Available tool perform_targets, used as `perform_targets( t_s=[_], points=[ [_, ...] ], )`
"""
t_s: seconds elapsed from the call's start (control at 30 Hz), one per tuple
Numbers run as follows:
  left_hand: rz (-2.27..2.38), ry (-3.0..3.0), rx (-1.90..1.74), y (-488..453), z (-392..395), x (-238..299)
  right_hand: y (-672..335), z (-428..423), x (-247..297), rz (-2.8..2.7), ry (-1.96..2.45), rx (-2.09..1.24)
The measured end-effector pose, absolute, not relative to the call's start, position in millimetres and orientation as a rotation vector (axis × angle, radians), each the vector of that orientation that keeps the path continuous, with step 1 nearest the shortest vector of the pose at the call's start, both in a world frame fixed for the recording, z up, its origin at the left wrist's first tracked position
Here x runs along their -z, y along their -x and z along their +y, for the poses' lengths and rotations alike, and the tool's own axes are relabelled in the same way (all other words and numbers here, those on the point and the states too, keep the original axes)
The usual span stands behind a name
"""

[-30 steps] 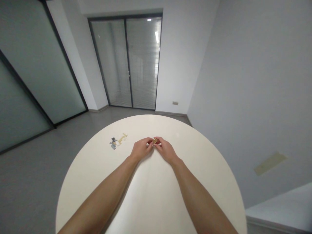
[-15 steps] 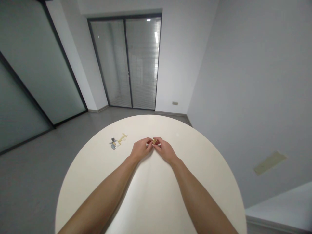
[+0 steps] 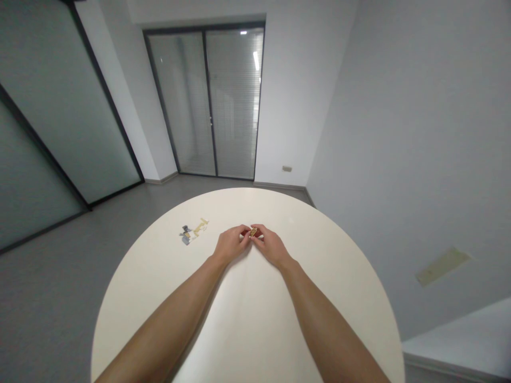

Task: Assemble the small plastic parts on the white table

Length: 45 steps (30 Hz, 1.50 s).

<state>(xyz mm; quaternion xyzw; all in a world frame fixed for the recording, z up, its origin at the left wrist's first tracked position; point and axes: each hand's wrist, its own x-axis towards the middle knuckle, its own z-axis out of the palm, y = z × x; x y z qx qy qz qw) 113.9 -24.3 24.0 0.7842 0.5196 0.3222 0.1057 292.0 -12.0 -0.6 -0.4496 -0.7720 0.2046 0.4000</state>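
Observation:
Between my two hands is a small tan-and-dark building-brick piece (image 3: 253, 232), held just above or on the white table; which of the two I cannot tell. My left hand (image 3: 232, 242) pinches its left side with thumb and fingers. From the other side my right hand (image 3: 270, 244) grips it, fingertips curled around the far edge. Fingers cover much of the piece, so its full shape is hidden. To the left lies a loose group of small grey bricks (image 3: 186, 239) and pale yellow bricks (image 3: 199, 227), apart from both hands.
The round white table (image 3: 255, 330) extends beneath both forearms. Beyond its far edge stands a glass door (image 3: 233, 106) with blinds. A grey wall (image 3: 419, 133) rises at the right, and frosted glass panels (image 3: 75, 106) stand at the left.

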Motion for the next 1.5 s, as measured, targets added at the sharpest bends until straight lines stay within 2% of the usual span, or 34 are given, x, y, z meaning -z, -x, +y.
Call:
perform_targets(
  t_s=[1.5],
  points=[
    [1.537,-2.300,-1.007,-113.3,-23.6,-22.8,-290.4,-15.9,-6.1,-1.929,1.147,-0.436]
  ],
)
